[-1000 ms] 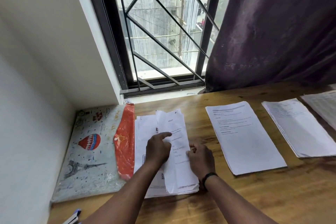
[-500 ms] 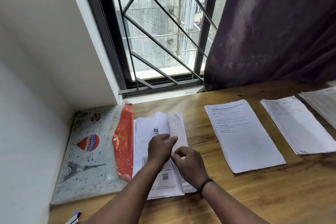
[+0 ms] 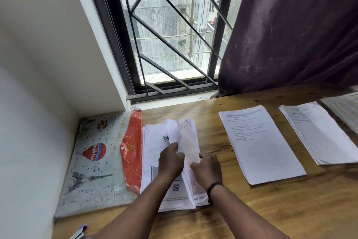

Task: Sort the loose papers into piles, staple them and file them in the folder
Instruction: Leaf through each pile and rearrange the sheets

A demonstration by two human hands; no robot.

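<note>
Low in the middle of the frame both hands work a loose stack [image 3: 155, 153] of papers on the wooden desk [image 3: 251, 209]; the left hand [image 3: 170, 161] has its fingers curled round the edge of a raised sheet [image 3: 187, 138], which stands nearly on edge above the stack; the right hand [image 3: 208, 169] rests just beside it with fingers bent against the sheet's lower part, though whether it truly pinches the paper cannot be told; a dark band sits on that wrist. To the right lie sorted piles: one pile [image 3: 261, 145] in the centre right, a second pile [image 3: 317, 134] further right, and a third pile [image 3: 342, 108] cut by the frame's right edge; all three lie flat and apart. The folder [image 3: 93, 161], printed with a balloon and a tower, lies at lower left, touching the stack, its red flap [image 3: 132, 151] turned open. A stapler [image 3: 79, 234] peeps in at the bottom left edge. Sorting seems well under way but not finished, since the stack still holds sheets; no staple can be made out on any pile, and nothing appears filed, so stapling and filing likely remain.
</note>
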